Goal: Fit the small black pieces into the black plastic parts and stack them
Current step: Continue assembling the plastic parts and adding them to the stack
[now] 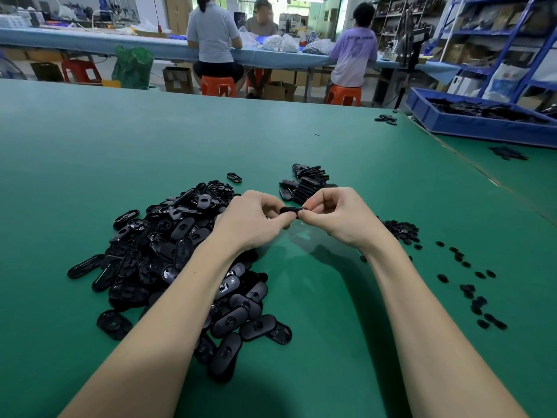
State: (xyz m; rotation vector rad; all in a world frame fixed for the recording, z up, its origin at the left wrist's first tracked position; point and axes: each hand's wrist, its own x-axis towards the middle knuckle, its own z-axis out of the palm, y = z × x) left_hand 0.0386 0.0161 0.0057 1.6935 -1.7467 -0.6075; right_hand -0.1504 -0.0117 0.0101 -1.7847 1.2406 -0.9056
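Above the green table, my left hand [256, 220] and my right hand [336, 217] meet and both pinch one black oval plastic part [291, 211], seen edge-on between the fingertips. A big loose heap of the same oval parts [177, 257] lies under and left of my left forearm. Just behind my hands, a leaning stack of parts [307, 184] rests on the table. Small black pieces [402, 229] form a little pile right of my right wrist, with more scattered toward the right [473, 285]. Whether a small piece is in the held part is hidden.
The green table [150, 152] runs far back and left. A blue tray of black parts [482, 120] sits at the back right, with a few loose parts [385, 119] near it. Beyond the table, people sit on orange stools [218, 86] at a blue bench.
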